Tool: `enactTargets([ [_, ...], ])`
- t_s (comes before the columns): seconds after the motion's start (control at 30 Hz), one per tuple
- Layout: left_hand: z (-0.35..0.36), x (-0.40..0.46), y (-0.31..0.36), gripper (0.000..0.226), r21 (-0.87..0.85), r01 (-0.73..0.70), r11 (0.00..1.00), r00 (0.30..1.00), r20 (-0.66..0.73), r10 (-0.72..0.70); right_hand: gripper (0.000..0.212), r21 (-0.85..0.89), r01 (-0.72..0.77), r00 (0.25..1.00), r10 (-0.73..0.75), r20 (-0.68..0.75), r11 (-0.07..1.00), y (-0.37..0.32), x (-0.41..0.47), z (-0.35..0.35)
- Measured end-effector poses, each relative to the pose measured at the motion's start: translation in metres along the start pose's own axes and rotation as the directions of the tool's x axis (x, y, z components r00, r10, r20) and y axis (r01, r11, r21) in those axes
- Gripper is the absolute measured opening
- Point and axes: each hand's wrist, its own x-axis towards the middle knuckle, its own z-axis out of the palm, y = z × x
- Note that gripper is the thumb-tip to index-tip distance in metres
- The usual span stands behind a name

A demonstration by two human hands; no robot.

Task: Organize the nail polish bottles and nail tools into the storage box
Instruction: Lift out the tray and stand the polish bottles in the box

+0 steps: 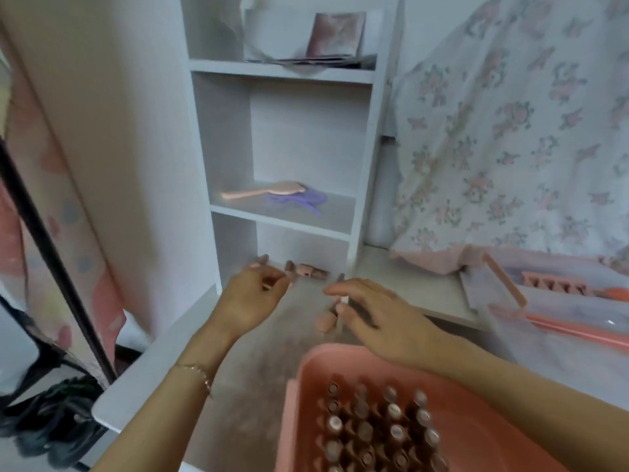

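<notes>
Looking down through the head view, I see both hands out over the counter (272, 338), in front of a white shelf unit (286, 137). My left hand (250, 294) is palm-up with its fingers loosely curled; something small may sit between them, but blur hides it, so I cannot tell. My right hand (377, 318) hovers palm-down, fingers (335, 289) relaxed and spread, just above a small pinkish bottle (325, 321) on the counter. More small pieces (311, 271) lie at the shelf's base. The pink storage box (401, 413) sits nearest me, bottom centre, with rows of nail polish bottles (381, 430) standing upright inside. A pink hairbrush (262, 191) lies on the middle shelf. To the right, pink tools (558, 287) rest on a tray; details are blurred.
</notes>
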Motion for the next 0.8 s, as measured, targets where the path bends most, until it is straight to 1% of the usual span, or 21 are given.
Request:
enactTargets([
  [0.07,-0.002,0.004,-0.031,0.013,0.03,0.079,0.996,0.997,-0.008,-0.079,0.035,-0.012,-0.015,0.995,0.016,0.098,1.0,0.003,0.032,0.023],
  [0.17,0.004,0.014,-0.072,0.019,0.066,0.143,0.987,0.989,0.011,-0.144,0.044,-0.094,-0.047,0.962,0.07,0.265,0.994,0.016,0.073,0.06],
  [0.27,0.015,0.028,-0.105,0.023,0.092,0.153,0.984,0.987,0.026,-0.156,0.052,-0.23,-0.101,0.899,0.188,0.395,0.968,0.038,0.103,0.09],
  [0.37,0.029,0.047,-0.128,0.028,0.167,0.132,0.977,0.991,0.006,-0.135,0.065,-0.409,-0.109,0.823,0.313,0.474,0.906,0.062,0.118,0.112],
  [0.4,0.034,0.054,-0.132,0.031,0.193,0.123,0.974,0.992,-0.015,-0.123,0.068,-0.458,-0.119,0.797,0.36,0.485,0.881,0.067,0.12,0.119],
  [0.47,0.045,0.068,-0.138,0.037,0.239,0.08,0.968,0.996,-0.047,-0.071,0.073,-0.514,-0.187,0.75,0.459,0.477,0.837,0.074,0.121,0.131],
  [0.53,0.055,0.083,-0.141,0.051,0.263,0.014,0.965,0.999,-0.054,0.0,0.074,-0.506,-0.262,0.722,0.515,0.462,0.822,0.076,0.122,0.141],
  [0.6,0.065,0.099,-0.144,0.063,0.289,-0.015,0.957,0.998,-0.054,0.032,0.072,-0.448,-0.287,0.73,0.496,0.47,0.847,0.074,0.124,0.144],
  [0.7,0.078,0.121,-0.148,0.062,0.41,0.017,0.912,0.999,-0.051,0.004,0.067,-0.323,-0.271,0.786,0.403,0.47,0.907,0.069,0.12,0.14],
  [0.77,0.086,0.13,-0.15,0.059,0.438,0.049,0.897,0.998,-0.046,-0.032,0.066,-0.361,-0.227,0.8,0.385,0.46,0.905,0.067,0.112,0.139],
  [0.8,0.089,0.133,-0.151,0.058,0.436,0.061,0.898,0.998,-0.055,-0.041,0.067,-0.403,-0.22,0.781,0.408,0.473,0.888,0.067,0.108,0.14],
])
